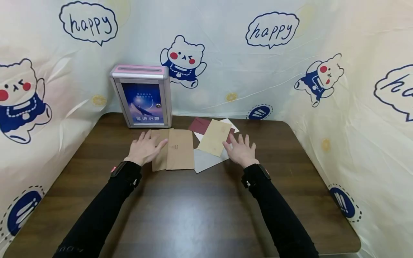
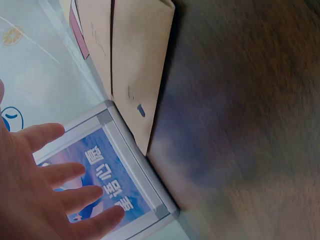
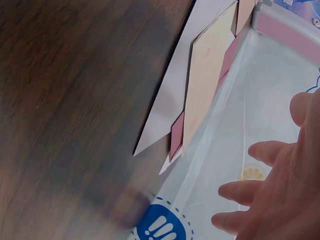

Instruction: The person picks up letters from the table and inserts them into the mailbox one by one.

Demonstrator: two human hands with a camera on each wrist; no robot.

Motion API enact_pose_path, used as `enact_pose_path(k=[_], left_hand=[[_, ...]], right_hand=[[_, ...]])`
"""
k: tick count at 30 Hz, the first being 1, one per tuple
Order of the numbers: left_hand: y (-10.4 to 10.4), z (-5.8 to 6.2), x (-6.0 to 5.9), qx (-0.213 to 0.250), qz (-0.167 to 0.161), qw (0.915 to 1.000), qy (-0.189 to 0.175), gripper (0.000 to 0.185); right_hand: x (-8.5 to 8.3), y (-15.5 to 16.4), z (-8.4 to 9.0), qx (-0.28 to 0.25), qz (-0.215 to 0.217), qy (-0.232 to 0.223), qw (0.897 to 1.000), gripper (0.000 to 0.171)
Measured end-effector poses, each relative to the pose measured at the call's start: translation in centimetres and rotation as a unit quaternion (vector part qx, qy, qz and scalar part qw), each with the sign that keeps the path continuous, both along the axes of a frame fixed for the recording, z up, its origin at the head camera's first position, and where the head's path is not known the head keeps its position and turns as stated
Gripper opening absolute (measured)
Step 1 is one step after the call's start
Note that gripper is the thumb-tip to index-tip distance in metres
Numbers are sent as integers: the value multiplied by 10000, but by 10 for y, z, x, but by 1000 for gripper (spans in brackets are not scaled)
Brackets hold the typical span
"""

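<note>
Brown envelopes [image 1: 175, 148] lie under the open left hand [image 1: 146, 147].

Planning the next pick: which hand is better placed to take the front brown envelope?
Left. The left hand lies open with its fingers over the brown envelope, close to the slotted box. The right hand is spread beside the yellow envelope, farther away.

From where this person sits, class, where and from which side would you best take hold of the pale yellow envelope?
Take the pale yellow envelope by its near right corner, coming from the right hand's side. It lies flat and tilted on top of the grey envelope and dark red envelope, so nothing covers it, and that corner probably lifts most easily beside those fingers.
</note>
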State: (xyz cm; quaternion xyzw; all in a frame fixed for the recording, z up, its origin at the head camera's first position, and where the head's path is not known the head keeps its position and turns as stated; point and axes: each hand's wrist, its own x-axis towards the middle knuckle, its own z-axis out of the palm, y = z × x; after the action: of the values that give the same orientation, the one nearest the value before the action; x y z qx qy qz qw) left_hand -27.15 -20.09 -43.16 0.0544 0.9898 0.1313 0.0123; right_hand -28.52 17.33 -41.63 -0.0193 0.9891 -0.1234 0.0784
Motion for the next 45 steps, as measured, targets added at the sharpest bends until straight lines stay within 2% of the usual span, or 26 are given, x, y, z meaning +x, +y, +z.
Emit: enact_pose_path(k=[12, 18, 23, 28, 31, 36, 41, 45], left_hand=[[16, 0, -4, 26, 19, 10000, 88, 86], [26, -4, -4, 102, 0, 9999, -6, 82], [31, -10, -10, 34, -81, 9999, -116, 79], [38, -12, -27, -107, -290, 9994, -182, 73], [41, -7, -45, -168, -370, 9990, -172, 77], [43, -2, -73, -93, -434, 9987, -232, 69], [42, -5, -93, 39, -270, 9977, -618, 70], [40, -8, -99, 95, -103, 9957, -914, 74]], right_hand=[[-5, -6, 7, -148, 15, 140, 9998, 73], [-4, -10, 8, -217, -10, 198, 9996, 72], [0, -12, 3, -333, 56, 113, 9994, 72], [2, -15, -2, -454, 159, 83, 9988, 72], [2, -16, -1, -540, 178, 99, 9983, 70], [2, -14, 4, -543, 188, 97, 9983, 70], [6, -13, 3, -563, 211, 11, 9982, 68], [6, -12, 1, -537, 238, 11, 9983, 67]])
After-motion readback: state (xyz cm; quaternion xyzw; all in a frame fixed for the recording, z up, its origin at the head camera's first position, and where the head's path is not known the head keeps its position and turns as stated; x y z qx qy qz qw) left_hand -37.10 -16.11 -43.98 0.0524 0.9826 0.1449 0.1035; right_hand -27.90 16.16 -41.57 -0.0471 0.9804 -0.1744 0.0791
